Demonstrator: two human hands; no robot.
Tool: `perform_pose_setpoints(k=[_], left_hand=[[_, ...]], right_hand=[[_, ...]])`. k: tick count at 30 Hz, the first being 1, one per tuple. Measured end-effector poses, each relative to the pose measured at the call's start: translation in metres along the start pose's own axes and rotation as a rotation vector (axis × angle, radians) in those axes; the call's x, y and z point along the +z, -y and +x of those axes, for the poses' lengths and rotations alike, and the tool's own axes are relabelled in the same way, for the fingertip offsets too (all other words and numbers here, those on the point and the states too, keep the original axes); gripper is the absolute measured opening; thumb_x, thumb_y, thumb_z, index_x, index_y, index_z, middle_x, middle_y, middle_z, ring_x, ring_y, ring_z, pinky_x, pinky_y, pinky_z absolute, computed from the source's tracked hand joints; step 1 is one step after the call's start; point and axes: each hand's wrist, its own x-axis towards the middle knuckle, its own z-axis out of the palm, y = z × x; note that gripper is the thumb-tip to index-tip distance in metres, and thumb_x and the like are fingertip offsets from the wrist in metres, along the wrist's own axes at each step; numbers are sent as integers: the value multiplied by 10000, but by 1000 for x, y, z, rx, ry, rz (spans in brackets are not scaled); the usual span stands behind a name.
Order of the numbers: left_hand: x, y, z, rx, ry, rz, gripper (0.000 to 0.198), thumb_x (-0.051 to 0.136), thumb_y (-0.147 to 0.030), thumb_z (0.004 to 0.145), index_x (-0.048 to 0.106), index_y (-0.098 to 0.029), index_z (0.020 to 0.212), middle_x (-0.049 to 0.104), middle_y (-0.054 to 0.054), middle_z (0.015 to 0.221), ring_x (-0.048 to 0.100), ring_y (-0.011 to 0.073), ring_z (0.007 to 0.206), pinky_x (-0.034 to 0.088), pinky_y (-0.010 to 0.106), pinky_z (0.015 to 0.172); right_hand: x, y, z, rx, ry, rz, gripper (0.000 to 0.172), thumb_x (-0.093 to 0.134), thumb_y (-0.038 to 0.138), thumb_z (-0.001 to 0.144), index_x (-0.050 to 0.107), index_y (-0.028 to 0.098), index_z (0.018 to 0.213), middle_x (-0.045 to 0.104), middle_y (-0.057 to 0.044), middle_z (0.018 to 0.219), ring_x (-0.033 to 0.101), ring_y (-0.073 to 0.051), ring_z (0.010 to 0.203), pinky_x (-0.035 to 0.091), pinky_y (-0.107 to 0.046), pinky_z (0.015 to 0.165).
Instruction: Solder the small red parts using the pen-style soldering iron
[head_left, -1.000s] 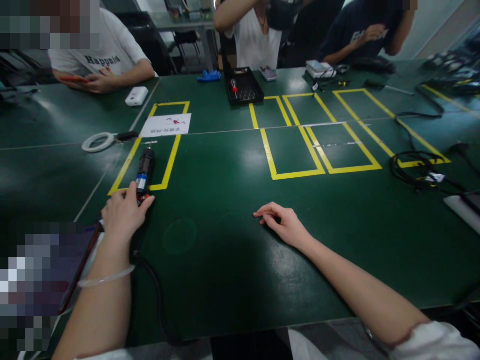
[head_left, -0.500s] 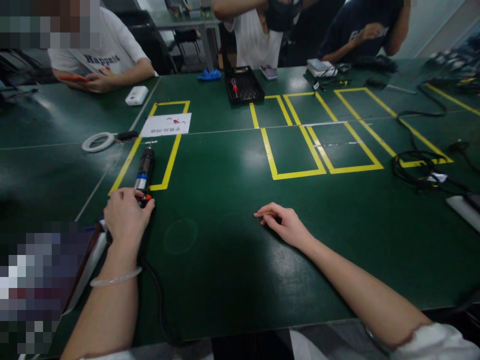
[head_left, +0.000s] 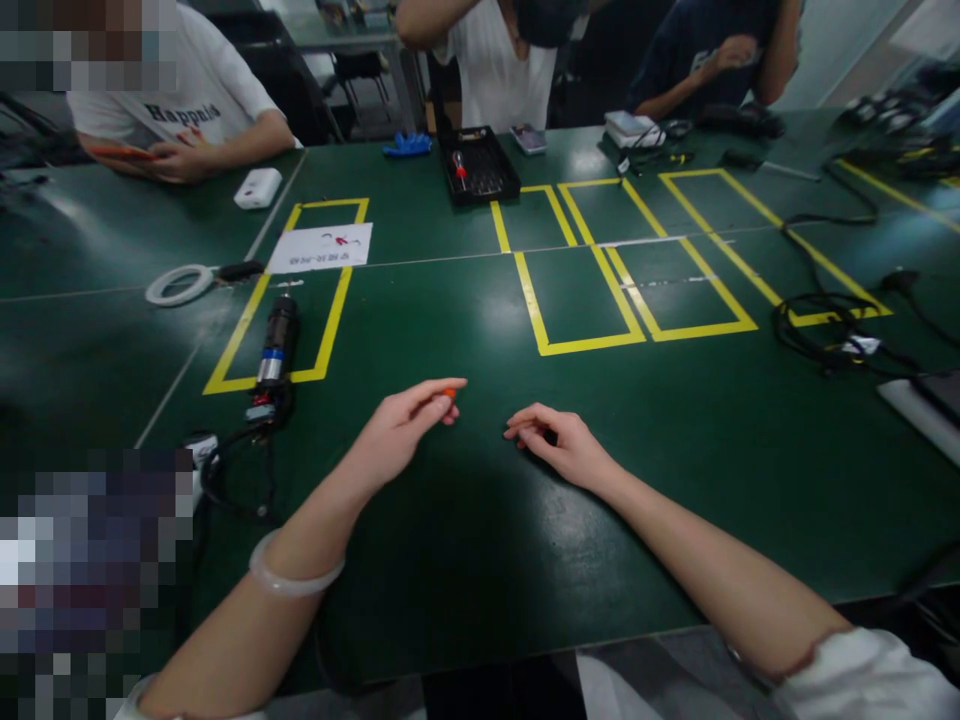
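My left hand (head_left: 401, 425) is over the table left of centre, its thumb and fingers closed on a small orange piece (head_left: 450, 393); most of that piece is hidden, so its kind cannot be made out. Just to the right, my right hand (head_left: 559, 443) rests on the green tabletop, fingers loosely bent, with nothing visible in it. A corded electric screwdriver (head_left: 274, 350), black with a blue and a silver band, lies at the left, partly inside a yellow tape outline. Neither hand touches it.
A white paper card (head_left: 321, 247) lies across the left tape outline. Farther back are a black tray (head_left: 480, 165) with a red-handled screwdriver, a white box (head_left: 258, 188) and a blue item (head_left: 407, 145). Coiled black cable (head_left: 817, 330) lies right. Several people sit opposite.
My left hand has left the corded screwdriver and moved right, towards my right hand, with the small orange piece in its fingers. My right hand has stayed in place.
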Motion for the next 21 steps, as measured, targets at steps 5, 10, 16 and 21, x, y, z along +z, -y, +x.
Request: perform_pose_setpoints(k=[5,10,16,21], left_hand=[[41,-6,5,-13,321,-261,588,483,-386,926,365,-184,1466,598,27,835,576,153,811,464,310,807],[50,7,4,-83,366,-380,576,469,-388,938,359,-195,1469,616,38,874,584,155,820,470,331,836],[55,21,10,-193,287,-523,369,482,-464,918,572,-135,1060,638,61,810,617,154,733,500,299,709],[57,22,9,-128,293,-450,317,613,-429,856,579,-135,968,651,45,832,610,130,735,493,284,725]], right_hand=[[3,-3,1,58,78,321,318,621,349,885,581,171,1146,706,-34,846,638,-121,675,533,-260,645],[11,-4,2,97,121,449,276,700,377,830,591,178,986,697,-24,813,637,-123,677,531,-244,604],[12,-5,2,100,-7,451,280,727,352,799,605,195,995,629,4,782,604,-111,649,517,-239,591],[10,-2,1,87,-32,342,280,714,358,808,607,193,1008,617,1,769,593,-116,649,497,-248,600]])
